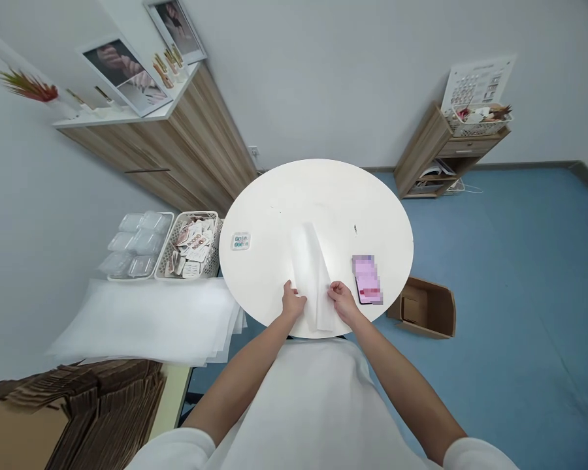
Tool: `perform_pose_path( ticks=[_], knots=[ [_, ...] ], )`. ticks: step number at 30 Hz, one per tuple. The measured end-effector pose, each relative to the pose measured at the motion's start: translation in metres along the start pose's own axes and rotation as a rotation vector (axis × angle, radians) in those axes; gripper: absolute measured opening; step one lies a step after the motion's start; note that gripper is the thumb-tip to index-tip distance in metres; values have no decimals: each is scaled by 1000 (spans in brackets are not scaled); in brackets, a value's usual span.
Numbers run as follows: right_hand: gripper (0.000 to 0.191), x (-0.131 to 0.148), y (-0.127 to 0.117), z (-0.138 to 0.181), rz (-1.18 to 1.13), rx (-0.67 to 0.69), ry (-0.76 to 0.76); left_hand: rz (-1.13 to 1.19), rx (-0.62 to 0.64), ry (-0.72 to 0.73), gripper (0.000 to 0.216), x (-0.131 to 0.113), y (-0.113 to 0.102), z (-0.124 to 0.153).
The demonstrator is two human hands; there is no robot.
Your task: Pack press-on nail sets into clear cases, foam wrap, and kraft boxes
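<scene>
Nearest the camera, a white shirt (323, 398), facing the table's near edge. Far left, a stack of flattened brown cardboard (112, 398), with a pile of loose white sheets (151, 313) just beyond. Past those, clear plastic boxes (149, 241), then, just beside, a basket (214, 248) full of small printed cards.

Farther right, on the round white table (318, 186), a small clear case (240, 241) with bluish pieces inside. Next, the left hand (294, 302), thumb and fingers at the near left edge of a thin white sheet (308, 267); impossible to tell whether pinched tight or merely resting. Sheet lying flat at mid-table, narrow, long side pointing away from the shirt, apparently doubled lengthwise. Opposite, the right hand (343, 302), thumb and finger closed on the right edge; both hands apart, with the sheet between.

Step in hand, judging by this: folding and lining up the layers. Called for next, probably: level edges, a light pull to either side, then a smoothing stroke toward the far, unheld end. Main risk: slippery layers sliding askew.

Right of that, a phone (367, 281), lying near the right hand. Lastly, below the table, a cardboard box (445, 310).
</scene>
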State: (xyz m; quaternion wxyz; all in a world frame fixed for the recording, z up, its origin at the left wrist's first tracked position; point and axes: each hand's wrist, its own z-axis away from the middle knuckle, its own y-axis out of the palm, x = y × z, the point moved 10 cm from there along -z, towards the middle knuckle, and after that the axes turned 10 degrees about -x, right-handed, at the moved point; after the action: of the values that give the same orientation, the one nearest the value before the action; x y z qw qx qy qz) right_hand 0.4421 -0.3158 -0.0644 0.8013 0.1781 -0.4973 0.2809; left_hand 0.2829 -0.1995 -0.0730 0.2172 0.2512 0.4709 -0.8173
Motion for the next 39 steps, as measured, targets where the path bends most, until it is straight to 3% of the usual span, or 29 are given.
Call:
perform_pose_path(
  ticks=[5,10,13,16,19,22,28,33,39],
  knots=[
    [27,11,-25,-7,317,-82,-162,-25,-115,3,70,14,-36,-17],
    [36,11,2,2,727,121,-316,-106,-195,52,68,15,-69,-28],
    [38,25,13,8,906,61,-416,-287,-298,192,65,-2,-83,-24],
    [44,40,31,19,1039,-16,-553,-486,-192,511,63,-30,-65,-11],
    [54,29,63,30,1123,134,-619,-621,4,726,66,-35,-39,-1],
    [55,12,80,29,1193,233,-590,-695,87,716,70,-25,-29,-8],
    [58,18,66,3,1374,137,-498,-722,210,780,86,-37,-17,-21],
    [58,17,73,11,1462,144,-512,-739,259,845,80,-41,-13,-27],
    [60,8,70,13,1516,139,-423,-635,287,941,78,-36,-12,-20]
  ],
)
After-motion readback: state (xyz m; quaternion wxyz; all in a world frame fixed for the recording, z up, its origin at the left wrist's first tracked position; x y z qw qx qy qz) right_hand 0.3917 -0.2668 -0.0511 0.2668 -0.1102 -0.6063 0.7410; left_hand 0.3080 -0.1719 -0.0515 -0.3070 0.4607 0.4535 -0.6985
